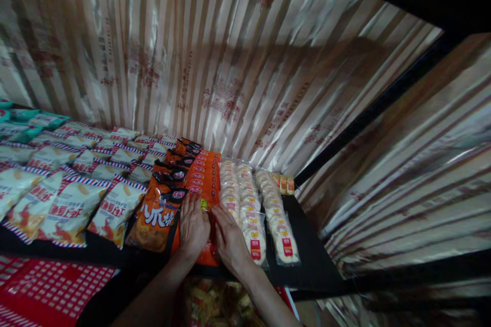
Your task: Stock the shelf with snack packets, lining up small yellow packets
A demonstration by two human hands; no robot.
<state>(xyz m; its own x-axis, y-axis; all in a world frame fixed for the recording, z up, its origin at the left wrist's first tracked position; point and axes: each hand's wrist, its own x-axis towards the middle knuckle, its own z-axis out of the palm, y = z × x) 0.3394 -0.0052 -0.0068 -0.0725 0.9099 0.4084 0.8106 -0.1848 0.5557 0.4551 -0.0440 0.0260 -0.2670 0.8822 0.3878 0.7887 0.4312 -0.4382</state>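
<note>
Near seven o'clock, left hand [194, 226] and right hand [229, 237] bracket an orange packet [207, 255], seemingly steadying it; finger closure cannot be told.

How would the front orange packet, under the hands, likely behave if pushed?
The front orange packet is probably floppy: it appears to be a soft plastic pouch. Its sheen suggests it may slide fairly easily. Its broad, flattish shape makes rolling unlikely, though pushed back it might shift the overlapping orange packets behind it.

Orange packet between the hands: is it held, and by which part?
The left hand and right hand lie at opposite sides of the orange packet; whether they grip it cannot be told.
</note>
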